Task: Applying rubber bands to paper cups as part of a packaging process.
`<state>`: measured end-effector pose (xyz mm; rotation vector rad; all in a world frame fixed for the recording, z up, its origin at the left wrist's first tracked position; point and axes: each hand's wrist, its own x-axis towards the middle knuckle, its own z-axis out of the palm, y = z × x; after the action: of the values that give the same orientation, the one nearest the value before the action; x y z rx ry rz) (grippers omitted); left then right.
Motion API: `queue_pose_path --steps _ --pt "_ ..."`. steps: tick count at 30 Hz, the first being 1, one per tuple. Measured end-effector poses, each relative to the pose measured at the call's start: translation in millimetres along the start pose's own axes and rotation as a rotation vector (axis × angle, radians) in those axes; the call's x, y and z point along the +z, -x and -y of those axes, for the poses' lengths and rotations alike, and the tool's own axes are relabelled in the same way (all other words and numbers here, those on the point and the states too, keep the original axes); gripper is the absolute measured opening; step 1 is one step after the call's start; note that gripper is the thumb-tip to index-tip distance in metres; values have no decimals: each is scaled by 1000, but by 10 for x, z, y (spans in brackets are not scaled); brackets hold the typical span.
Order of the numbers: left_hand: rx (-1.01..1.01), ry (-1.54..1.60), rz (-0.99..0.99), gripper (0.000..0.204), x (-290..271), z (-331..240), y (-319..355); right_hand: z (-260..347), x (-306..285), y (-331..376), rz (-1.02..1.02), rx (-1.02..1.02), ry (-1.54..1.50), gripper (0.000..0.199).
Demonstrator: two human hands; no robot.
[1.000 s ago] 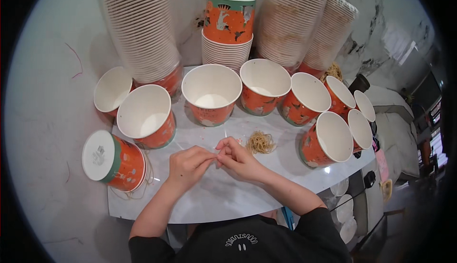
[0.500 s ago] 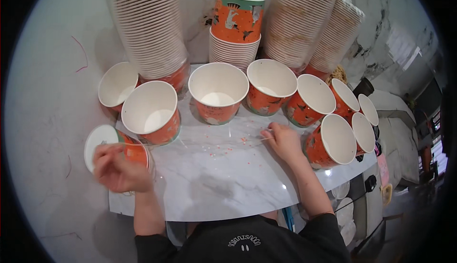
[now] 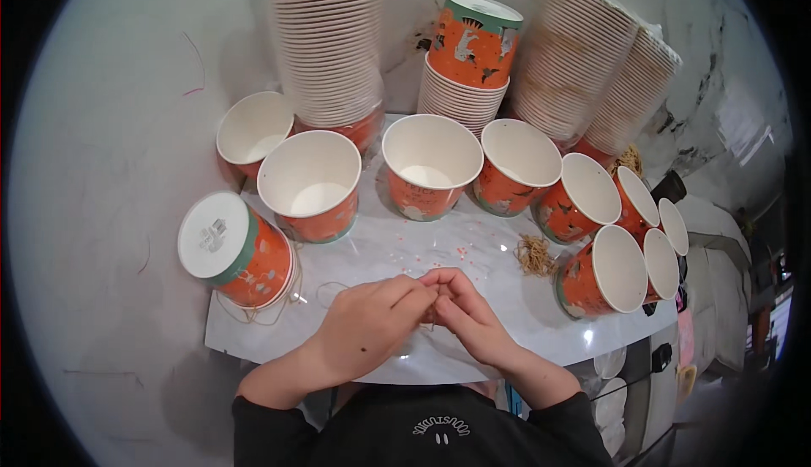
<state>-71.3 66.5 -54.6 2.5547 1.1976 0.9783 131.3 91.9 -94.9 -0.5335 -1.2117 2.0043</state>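
My left hand (image 3: 370,319) and my right hand (image 3: 470,313) meet low over the table's front, fingertips pinched together. A thin tan string (image 3: 331,286) loops out beside my left hand and seems to run into the pinch; the fingers mostly hide what is there. Past my right hand lies a tangled bundle of tan string (image 3: 536,256). On the left, an upside-down stack of orange paper cups (image 3: 269,268) leans over, with string (image 3: 253,319) around its base. Small orange bits (image 3: 448,256) are scattered beyond my hands.
Upright orange cups with white insides, such as the middle cup (image 3: 422,201), arc across the table (image 3: 405,285). Behind them rise a tall cup stack (image 3: 329,45), a shorter stack topped by an upturned cup (image 3: 476,49), and wrapped stacks (image 3: 574,57) on the right.
Both hands have come together at front centre; before, they were apart with string at each. The string bundle and the leaning stack are now uncovered. The whole view has shifted a little.
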Motion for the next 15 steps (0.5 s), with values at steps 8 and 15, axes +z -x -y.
queue_pose_path --steps 8,15 --pt "-110 188 108 24 -57 24 93 12 52 148 -179 -78 466 25" --pt "-129 382 32 16 -59 -96 82 208 191 246 -243 -457 1089 13"
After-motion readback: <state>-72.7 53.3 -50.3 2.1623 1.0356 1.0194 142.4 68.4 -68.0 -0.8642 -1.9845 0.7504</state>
